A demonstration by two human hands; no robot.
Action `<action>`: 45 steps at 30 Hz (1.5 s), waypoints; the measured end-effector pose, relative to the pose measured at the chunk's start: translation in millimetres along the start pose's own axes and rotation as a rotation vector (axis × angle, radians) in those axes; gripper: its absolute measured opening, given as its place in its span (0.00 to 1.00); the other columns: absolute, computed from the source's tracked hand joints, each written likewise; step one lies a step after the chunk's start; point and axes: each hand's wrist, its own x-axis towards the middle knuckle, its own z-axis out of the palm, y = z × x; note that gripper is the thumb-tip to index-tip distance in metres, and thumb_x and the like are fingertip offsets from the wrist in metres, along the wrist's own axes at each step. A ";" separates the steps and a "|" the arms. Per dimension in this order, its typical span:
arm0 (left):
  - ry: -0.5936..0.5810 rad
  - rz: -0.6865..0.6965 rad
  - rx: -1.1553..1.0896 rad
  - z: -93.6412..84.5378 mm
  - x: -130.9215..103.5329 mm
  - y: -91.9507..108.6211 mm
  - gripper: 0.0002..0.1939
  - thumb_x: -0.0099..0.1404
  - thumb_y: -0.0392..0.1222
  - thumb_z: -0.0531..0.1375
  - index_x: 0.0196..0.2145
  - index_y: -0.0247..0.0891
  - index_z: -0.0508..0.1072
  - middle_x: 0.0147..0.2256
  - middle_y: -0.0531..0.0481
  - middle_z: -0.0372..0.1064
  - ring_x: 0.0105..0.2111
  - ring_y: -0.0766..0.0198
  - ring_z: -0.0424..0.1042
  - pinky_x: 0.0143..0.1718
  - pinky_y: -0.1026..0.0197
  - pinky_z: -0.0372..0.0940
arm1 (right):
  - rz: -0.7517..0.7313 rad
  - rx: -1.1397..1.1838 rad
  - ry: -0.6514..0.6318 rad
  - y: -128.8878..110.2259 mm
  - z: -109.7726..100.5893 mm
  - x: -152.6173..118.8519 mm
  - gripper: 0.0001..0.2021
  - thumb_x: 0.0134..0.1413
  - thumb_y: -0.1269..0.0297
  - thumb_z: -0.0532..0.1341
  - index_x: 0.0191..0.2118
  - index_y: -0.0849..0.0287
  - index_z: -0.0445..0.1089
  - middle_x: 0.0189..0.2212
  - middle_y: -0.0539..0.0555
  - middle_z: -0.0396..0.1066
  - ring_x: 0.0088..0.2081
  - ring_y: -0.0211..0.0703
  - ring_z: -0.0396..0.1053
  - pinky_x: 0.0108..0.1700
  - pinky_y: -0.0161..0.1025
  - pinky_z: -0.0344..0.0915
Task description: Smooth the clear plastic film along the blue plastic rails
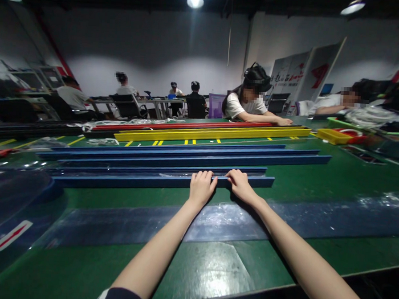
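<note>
Grip, left hand [201,187]: fingers bent over the top edge of the near wall of a blue channel [164,182], thumb toward the right hand [241,185]. Grip, right hand: fingers likewise at that wall, nearer its right end, a short gap from the left. In both cases contact is shown; whether the fingers pinch cannot be told.

Blue channel, one: on the green tabletop [338,179], beyond the forearms. Long axis left to right across the view, right end slightly higher in frame. Right end cut square, just past the right hand; left end behind curled film. Open side up, clear film [171,172] lying between its two walls.

Strip [229,220], clear, one: flat on the tabletop under the forearms, long axis roughly matching the channel's.

Label [11,235], white, one: on the curled film at left; printed with a red arrow, slanting from lower left to upper right.

Further blue channels [192,159]: beyond the first, near-parallel.

Yellow bar [213,133] and red bar [187,126]: farther back, also lengthwise left to right. Co-worker [237,109], white shirt, leaning beside them.

Banner [290,74]: grey and red characters, too blurred to read.
</note>
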 end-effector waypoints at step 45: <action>0.001 0.041 0.077 1.5 1.0 -0.2 0.19 0.68 0.51 0.46 0.31 0.39 0.71 0.33 0.47 0.71 0.36 0.58 0.65 0.39 0.55 0.51 | -0.060 -0.239 0.018 23.0 -25.0 -24.0 0.08 0.57 0.60 0.52 0.38 0.56 0.64 0.38 0.57 0.68 0.43 0.48 0.60 0.43 0.44 0.54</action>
